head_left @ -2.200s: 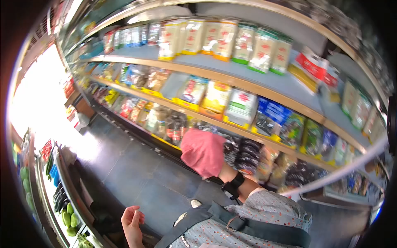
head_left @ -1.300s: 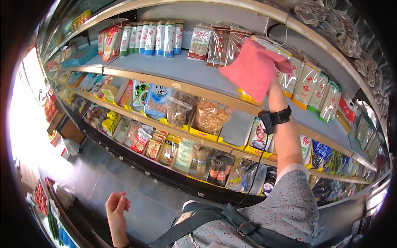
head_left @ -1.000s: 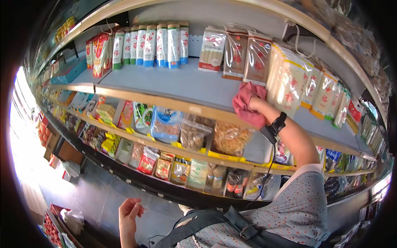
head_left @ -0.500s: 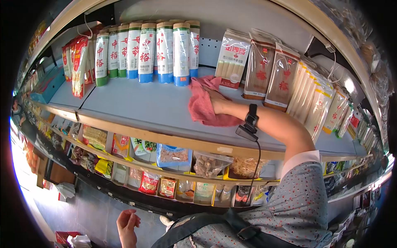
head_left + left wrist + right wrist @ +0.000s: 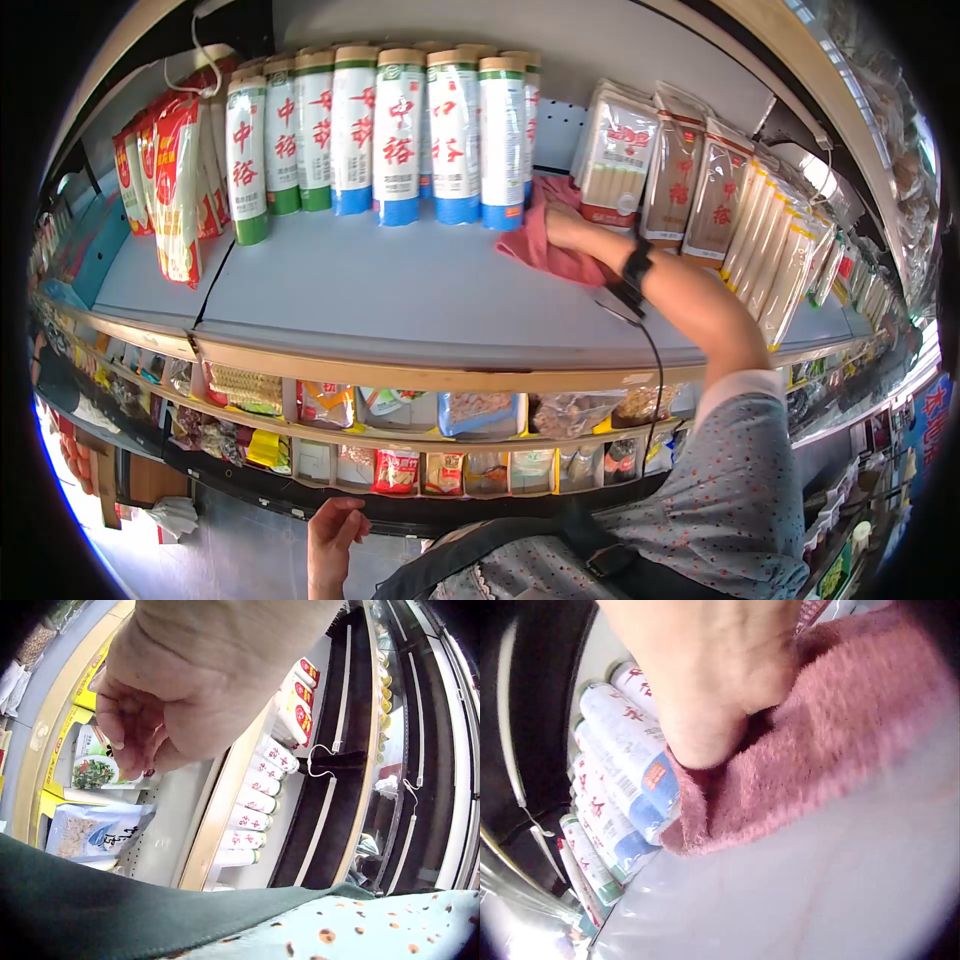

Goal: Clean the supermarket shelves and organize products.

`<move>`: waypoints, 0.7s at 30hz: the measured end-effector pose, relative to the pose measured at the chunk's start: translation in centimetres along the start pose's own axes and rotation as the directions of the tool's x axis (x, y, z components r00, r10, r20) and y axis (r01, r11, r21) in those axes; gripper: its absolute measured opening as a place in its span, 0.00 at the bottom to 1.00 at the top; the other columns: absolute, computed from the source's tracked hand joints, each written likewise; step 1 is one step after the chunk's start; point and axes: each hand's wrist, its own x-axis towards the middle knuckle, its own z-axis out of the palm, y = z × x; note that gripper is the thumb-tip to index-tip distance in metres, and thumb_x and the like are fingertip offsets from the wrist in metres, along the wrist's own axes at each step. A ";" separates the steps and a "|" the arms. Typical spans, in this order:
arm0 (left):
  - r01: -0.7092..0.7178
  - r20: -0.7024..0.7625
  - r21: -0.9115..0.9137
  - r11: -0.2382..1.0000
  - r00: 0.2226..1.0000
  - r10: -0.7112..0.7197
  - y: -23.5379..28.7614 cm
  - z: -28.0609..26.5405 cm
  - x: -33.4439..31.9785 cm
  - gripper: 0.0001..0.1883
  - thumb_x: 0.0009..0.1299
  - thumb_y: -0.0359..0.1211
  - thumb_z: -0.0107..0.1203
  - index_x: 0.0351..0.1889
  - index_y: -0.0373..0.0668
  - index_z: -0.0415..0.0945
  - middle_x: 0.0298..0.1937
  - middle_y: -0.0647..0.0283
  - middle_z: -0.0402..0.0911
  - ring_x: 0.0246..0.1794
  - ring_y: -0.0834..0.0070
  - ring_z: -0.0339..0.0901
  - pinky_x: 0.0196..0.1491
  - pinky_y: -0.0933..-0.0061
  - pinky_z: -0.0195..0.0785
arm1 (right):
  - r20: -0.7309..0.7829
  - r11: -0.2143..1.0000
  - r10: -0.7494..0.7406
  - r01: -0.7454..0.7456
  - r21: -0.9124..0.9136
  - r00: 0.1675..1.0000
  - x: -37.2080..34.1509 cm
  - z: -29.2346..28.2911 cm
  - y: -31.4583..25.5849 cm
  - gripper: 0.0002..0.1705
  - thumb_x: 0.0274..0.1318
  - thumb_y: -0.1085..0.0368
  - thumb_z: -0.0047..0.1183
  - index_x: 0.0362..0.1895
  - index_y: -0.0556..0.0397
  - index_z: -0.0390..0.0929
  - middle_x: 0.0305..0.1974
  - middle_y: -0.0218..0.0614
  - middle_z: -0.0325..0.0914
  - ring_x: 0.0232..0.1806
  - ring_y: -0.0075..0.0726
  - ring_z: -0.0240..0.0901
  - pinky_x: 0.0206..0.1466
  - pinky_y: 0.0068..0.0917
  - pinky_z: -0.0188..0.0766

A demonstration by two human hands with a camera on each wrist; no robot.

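My right hand holds a pink cloth against the grey shelf. In the right wrist view the thumb presses into the fuzzy cloth, and its folds hide the other fingers. Just left of the cloth stand upright paper-wrapped rolls with red characters and blue or green bottoms. To its right lean flat clear packs of noodles. My left hand hangs low in front of the shelves, fingers loosely curled with nothing in them; the left wrist view shows this hand close up.
Red-and-white packs stand at the shelf's left end. A wooden front edge borders the shelf. Lower tiers hold bagged dry goods in compartments. A black cable hangs from the right wrist. A white wire dangles at the upper left.
The right hand rose with the cloth from the lower tiers to the upper shelf, then slid it left and back beside the rolls. The view moved closer to this shelf. The left hand stayed low.
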 end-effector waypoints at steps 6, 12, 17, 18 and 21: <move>-0.104 0.044 0.050 0.993 0.994 0.102 2.3 -4.9 3.8 0.08 0.71 0.25 0.53 0.46 0.35 0.74 0.31 0.65 0.79 0.29 0.84 0.72 0.33 0.83 0.64 | -0.004 0.983 -0.164 0.163 -0.082 0.986 -12.2 0.5 -8.9 0.47 0.58 0.48 0.52 0.74 0.56 0.47 0.72 0.55 0.49 0.74 0.55 0.45 0.75 0.41 0.46; -0.539 0.112 0.366 0.759 0.835 0.539 11.1 -7.3 9.0 0.13 0.66 0.21 0.54 0.49 0.36 0.74 0.42 0.62 0.78 0.40 0.77 0.74 0.41 0.77 0.67 | 0.265 0.933 -0.356 0.355 0.054 0.896 -6.4 1.6 -14.6 0.52 0.53 0.52 0.58 0.74 0.59 0.45 0.74 0.55 0.42 0.77 0.53 0.38 0.78 0.38 0.38; -0.654 0.253 0.711 0.257 0.579 0.775 16.6 -7.5 11.4 0.22 0.60 0.23 0.57 0.55 0.38 0.72 0.54 0.57 0.74 0.54 0.62 0.71 0.50 0.67 0.66 | 0.298 0.845 -0.522 0.532 0.055 0.799 2.9 5.5 -20.7 0.51 0.53 0.55 0.56 0.72 0.67 0.44 0.74 0.60 0.39 0.77 0.53 0.37 0.78 0.38 0.41; -0.590 0.288 0.801 0.102 0.530 0.798 16.9 -7.9 12.1 0.23 0.60 0.24 0.58 0.56 0.39 0.72 0.56 0.56 0.73 0.55 0.59 0.70 0.52 0.62 0.65 | 0.298 0.841 -0.528 0.537 0.057 0.795 4.4 6.3 -22.1 0.51 0.53 0.55 0.56 0.72 0.67 0.44 0.74 0.60 0.39 0.77 0.53 0.37 0.78 0.38 0.41; -0.517 0.318 0.855 -0.041 0.459 0.829 17.0 -9.2 13.8 0.24 0.55 0.27 0.63 0.52 0.39 0.75 0.53 0.59 0.75 0.51 0.56 0.71 0.54 0.57 0.62 | 0.249 0.898 -0.429 0.439 0.016 0.868 8.7 8.2 -26.2 0.47 0.54 0.58 0.52 0.72 0.68 0.45 0.74 0.60 0.38 0.77 0.54 0.38 0.77 0.38 0.41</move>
